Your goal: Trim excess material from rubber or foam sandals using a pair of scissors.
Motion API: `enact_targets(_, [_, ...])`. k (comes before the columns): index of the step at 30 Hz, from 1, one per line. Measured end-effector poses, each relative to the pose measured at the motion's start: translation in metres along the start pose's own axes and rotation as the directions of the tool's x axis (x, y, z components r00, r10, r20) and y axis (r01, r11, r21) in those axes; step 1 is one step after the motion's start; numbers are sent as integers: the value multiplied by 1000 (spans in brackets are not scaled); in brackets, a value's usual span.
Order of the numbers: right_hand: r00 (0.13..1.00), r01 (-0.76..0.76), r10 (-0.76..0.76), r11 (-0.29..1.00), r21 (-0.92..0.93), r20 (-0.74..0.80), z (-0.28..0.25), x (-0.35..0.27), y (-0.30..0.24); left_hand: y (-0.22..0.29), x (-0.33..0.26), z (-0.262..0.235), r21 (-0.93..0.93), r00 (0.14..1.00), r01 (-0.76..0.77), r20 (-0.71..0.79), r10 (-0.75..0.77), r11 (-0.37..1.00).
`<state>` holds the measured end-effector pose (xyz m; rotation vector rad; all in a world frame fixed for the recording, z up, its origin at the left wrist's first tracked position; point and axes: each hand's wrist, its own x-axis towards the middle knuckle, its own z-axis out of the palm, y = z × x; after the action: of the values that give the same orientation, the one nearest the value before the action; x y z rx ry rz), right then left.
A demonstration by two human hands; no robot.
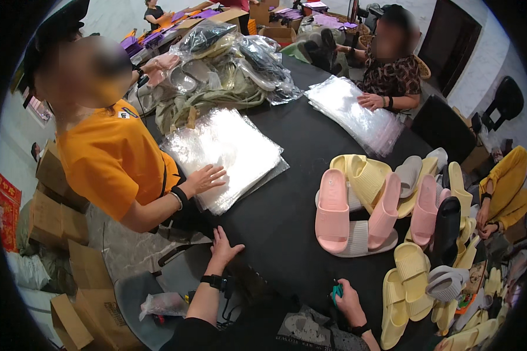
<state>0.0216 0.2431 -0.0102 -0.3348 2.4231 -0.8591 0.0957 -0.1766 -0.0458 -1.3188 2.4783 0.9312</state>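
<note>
Plainly, the black table [275,219] is crowded by bagged shoes [257,61] at its far end and slippers [332,205] on its right; at its near edge, the left hand [222,250] is spread, and by the right hand [349,303] a green tool [336,291] is gripped.

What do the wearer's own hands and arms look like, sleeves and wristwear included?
The left hand is gloveless, with a black, watch-like band at its wrist; the right hand, also gloveless, has a dark band at its wrist. The left sleeve is black and short.
</note>
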Motion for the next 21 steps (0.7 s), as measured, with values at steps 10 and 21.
enact_targets(10, [992,96,-103,992,-83,-77,12,4,17,10,8,-6,202,996,23,76,-39,979])
enact_targets(21, [997,-55,62,990,-131,49,1,3,-4,10,14,-3,315,998,-34,62,16,948])
